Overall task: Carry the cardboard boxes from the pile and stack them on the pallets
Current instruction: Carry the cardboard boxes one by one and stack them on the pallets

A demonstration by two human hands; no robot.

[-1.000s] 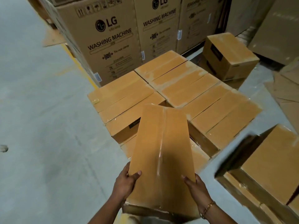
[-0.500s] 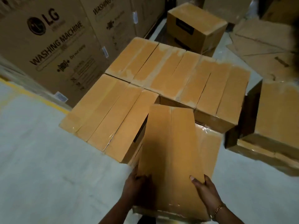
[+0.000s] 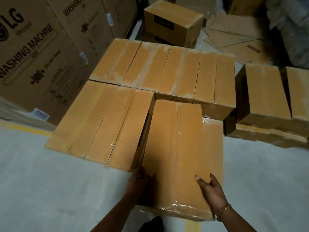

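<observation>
Cardboard box (image 3: pixel 175 148), near end clamped by left hand (image 3: pixel 140 180) and right hand (image 3: pixel 210 188), thumbs on top: lower it level, snug against the row of boxes (image 3: pixel 103 124).

The big carton (image 3: pixel 33 61) along the floor's left edge bore "LG" and, slanting beneath it, "WASHING MACHINE", with smaller print that looked like "Do not clamp" by a crossed symbol. The next carton (image 3: pixel 93 22) behind it showed "WASHING", cut off at the top. The dark label (image 3: pixel 163 23) on the small box (image 3: pixel 177 12) at the back was too blurred to read
</observation>
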